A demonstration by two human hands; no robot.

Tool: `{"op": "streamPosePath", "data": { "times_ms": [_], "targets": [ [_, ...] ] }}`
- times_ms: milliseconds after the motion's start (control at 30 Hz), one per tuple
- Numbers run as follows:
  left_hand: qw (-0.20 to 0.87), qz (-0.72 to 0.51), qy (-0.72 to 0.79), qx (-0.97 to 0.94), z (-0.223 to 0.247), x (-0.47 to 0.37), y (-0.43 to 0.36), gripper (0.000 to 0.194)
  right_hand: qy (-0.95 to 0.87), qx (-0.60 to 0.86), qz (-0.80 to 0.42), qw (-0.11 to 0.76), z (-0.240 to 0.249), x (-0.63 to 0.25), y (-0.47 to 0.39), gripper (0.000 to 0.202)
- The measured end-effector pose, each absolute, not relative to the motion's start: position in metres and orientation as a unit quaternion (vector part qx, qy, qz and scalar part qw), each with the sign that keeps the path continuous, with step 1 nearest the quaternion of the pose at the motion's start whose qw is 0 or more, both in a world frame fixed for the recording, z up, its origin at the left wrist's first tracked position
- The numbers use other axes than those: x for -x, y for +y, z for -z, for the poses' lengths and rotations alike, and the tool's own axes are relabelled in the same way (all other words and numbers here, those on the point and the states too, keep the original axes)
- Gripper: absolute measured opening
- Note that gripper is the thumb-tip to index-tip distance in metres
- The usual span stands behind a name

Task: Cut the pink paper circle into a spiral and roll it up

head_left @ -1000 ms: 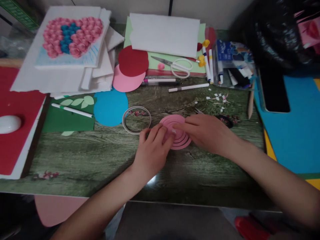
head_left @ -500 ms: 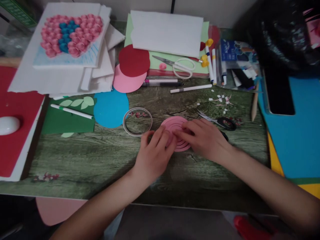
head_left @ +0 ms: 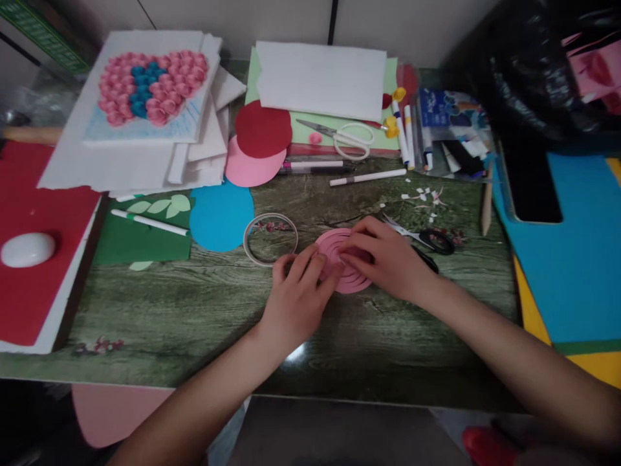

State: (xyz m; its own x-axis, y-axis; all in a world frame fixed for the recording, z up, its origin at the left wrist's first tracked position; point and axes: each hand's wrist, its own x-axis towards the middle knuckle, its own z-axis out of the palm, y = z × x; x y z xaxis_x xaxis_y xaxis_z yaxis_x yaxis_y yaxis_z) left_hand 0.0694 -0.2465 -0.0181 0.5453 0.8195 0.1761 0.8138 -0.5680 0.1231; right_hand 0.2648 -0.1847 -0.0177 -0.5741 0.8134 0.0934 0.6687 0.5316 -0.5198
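A pink paper disc cut into a spiral (head_left: 353, 282) lies on the wood-patterned table, its rings slightly apart. My left hand (head_left: 297, 294) covers the disc's left side, its thumb and fingers closed on the paper near the middle. From the right, my right hand (head_left: 392, 262) pinches the spiral near its centre; the exact spot between the fingertips is partly hidden. Just left of my left hand lies a thin roll of tape (head_left: 246, 248). Black-handled scissors (head_left: 427, 239) rest beside my right hand, blades pointing left, one handle loop partly behind the wrist.
White-handled scissors (head_left: 356, 137), a white pen (head_left: 367, 177) and paper circles, one blue (head_left: 222, 219), lie farther back. Small paper scraps (head_left: 423, 195) are scattered at right. A canvas with pink paper roses (head_left: 187, 97) stands on papers, back left. A phone (head_left: 530, 184) lies right.
The view has shifted slightly, so the table's items appear a little lower at the back. My right hand has lifted its knuckles slightly; both hands stay on the pink spiral.
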Motion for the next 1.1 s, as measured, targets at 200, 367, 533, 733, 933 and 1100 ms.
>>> {"op": "streamPosePath", "data": {
  "times_ms": [200, 367, 533, 733, 933, 1100],
  "targets": [
    [0.036, -0.129, 0.478, -0.868, 0.022, -0.07, -0.246, 0.033, -0.851, 0.487, -0.143, 0.132, 0.02, -0.261, -0.192, 0.02],
    [0.014, -0.122, 0.48, -0.868, 0.025, -0.069, -0.243, 0.038, -0.854, 0.5, -0.101, 0.106, 0.019, -0.26, -0.195, 0.026],
    [-0.017, -0.09, 0.479, -0.873, 0.021, -0.071, -0.245, 0.04, -0.854, 0.502, -0.09, 0.107, 0.018, -0.261, -0.194, 0.022],
    [-0.037, -0.08, 0.481, -0.872, 0.017, -0.074, -0.247, 0.038, -0.853, 0.505, -0.086, 0.102, 0.018, -0.262, -0.191, 0.023],
    [-0.065, -0.083, 0.446, -0.889, 0.011, -0.077, -0.242, 0.035, -0.847, 0.525, -0.039, 0.077, 0.009, -0.258, -0.186, 0.031],
    [-0.049, -0.082, 0.382, -0.919, 0.001, -0.075, -0.217, 0.026, -0.842, 0.538, -0.036, 0.02, -0.003, -0.252, -0.179, 0.041]
  ]
}}
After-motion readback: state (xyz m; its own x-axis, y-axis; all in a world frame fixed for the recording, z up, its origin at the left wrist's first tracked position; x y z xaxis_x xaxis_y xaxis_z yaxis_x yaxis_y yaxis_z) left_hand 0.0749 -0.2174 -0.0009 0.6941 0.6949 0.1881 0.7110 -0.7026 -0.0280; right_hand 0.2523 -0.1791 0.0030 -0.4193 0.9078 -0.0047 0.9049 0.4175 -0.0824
